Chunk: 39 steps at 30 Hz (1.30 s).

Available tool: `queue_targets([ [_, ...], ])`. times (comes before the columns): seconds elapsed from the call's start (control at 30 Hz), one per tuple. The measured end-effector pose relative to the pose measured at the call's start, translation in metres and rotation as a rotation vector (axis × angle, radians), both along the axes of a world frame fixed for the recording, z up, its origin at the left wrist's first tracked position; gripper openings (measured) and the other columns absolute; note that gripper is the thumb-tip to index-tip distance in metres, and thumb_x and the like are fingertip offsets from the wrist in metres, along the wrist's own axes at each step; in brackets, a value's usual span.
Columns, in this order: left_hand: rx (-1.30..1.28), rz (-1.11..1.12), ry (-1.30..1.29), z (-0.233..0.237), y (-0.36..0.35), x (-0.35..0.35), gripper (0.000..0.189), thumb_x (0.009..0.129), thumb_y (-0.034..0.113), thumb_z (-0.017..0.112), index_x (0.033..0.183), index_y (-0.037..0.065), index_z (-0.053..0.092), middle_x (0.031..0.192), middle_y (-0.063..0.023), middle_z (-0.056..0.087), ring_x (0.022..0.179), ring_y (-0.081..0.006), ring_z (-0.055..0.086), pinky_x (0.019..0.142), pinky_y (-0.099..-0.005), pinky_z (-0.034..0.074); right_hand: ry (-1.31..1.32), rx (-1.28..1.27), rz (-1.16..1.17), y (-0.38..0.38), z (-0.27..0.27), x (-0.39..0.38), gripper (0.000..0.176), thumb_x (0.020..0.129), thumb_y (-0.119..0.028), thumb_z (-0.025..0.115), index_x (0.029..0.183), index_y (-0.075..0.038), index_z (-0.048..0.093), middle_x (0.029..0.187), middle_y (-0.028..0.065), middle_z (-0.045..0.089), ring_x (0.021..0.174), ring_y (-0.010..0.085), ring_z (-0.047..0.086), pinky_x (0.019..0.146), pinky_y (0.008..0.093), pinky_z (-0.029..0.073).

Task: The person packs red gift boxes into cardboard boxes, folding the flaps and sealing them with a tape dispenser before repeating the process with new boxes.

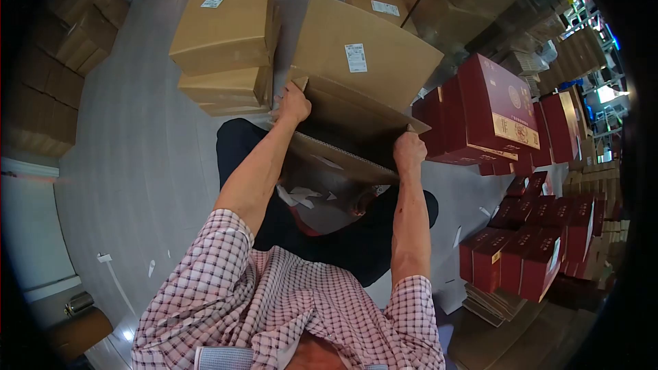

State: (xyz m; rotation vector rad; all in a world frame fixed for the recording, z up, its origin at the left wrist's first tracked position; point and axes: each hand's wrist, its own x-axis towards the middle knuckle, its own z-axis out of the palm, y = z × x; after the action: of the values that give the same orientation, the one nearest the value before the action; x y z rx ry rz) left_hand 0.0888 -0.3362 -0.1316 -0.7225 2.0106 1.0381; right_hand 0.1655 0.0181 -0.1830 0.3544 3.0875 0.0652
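An open cardboard box (329,114) stands in front of my knees. Its tall far flap (343,20) is raised and carries a white printed label (356,58). My left hand (293,103) is closed on the box's upper left corner, by a folded edge of cardboard. At the opposite corner, my right hand (410,151) has its fingers curled round the cardboard on the right side. The inside of the box lies in dark shadow, so its contents cannot be made out. Torn white scraps (301,196) show below the near wall, between my legs.
Stacked closed cardboard boxes (226,20) stand at the left of the open box. Large dark red cartons (493,106) are piled at the right, with several smaller red boxes (528,247) nearer. Flattened cardboard (490,305) lies below these. Grey floor (130,164) stretches along the left.
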Motion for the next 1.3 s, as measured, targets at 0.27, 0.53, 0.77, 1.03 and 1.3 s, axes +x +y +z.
queue_targets([
  [0.27, 0.237, -0.137, 0.238, -0.105, -0.036, -0.014, 0.074, 0.101, 0.037, 0.063, 0.158, 0.002, 0.032, 0.164, -0.0216, 0.036, 0.146, -0.0377, 0.042, 0.111, -0.0599, 0.04, -0.001, 0.054, 0.074, 0.006, -0.02, -0.009, 0.028, 0.097, -0.023, 0.061, 0.097, -0.002, 0.079, 0.099, 0.0169, 0.078, 0.095, 0.0338, 0.077, 0.081, 0.0454, 0.062],
  [0.53, 0.32, -0.167, 0.422, -0.095, -0.072, 0.041, 0.093, 0.099, 0.057, 0.065, 0.169, 0.031, 0.008, 0.173, -0.0145, 0.023, 0.154, -0.0366, 0.029, 0.106, -0.0557, 0.047, -0.159, -0.215, 0.051, 0.005, 0.042, 0.019, 0.075, 0.097, -0.067, 0.056, 0.106, 0.006, 0.071, 0.104, 0.0315, 0.072, 0.103, 0.049, 0.069, 0.088, 0.0542, 0.055],
  [0.77, 0.466, 0.063, 0.325, -0.134, -0.065, 0.035, 0.105, 0.094, 0.057, 0.073, 0.17, 0.026, 0.008, 0.163, -0.0154, 0.041, 0.146, -0.0353, 0.042, 0.105, -0.0528, 0.048, -0.27, -0.432, 0.143, 0.003, 0.073, 0.077, 0.08, 0.093, -0.069, 0.063, 0.115, 0.008, 0.063, 0.101, 0.0323, 0.072, 0.101, 0.0516, 0.068, 0.088, 0.0547, 0.054],
  [1.03, 0.547, 0.268, 0.249, -0.09, -0.056, 0.054, 0.089, 0.096, 0.057, 0.07, 0.167, 0.034, 0.022, 0.153, -0.0111, 0.051, 0.133, -0.0356, 0.053, 0.089, -0.0666, 0.049, -0.016, -0.239, 0.456, 0.015, 0.051, 0.083, 0.074, 0.094, -0.062, 0.064, 0.132, 0.001, 0.061, 0.109, 0.0262, 0.066, 0.102, 0.0469, 0.064, 0.087, 0.0525, 0.053],
  [1.3, 0.638, 0.33, 0.255, -0.116, -0.064, 0.05, 0.081, 0.095, 0.053, 0.074, 0.163, 0.033, 0.035, 0.141, -0.0064, 0.062, 0.12, -0.0283, 0.063, 0.086, -0.0607, 0.052, 0.213, -0.198, 0.609, 0.021, 0.038, 0.065, 0.068, 0.084, -0.066, 0.073, 0.103, -0.001, 0.069, 0.09, 0.0164, 0.065, 0.085, 0.038, 0.066, 0.07, 0.046, 0.057],
])
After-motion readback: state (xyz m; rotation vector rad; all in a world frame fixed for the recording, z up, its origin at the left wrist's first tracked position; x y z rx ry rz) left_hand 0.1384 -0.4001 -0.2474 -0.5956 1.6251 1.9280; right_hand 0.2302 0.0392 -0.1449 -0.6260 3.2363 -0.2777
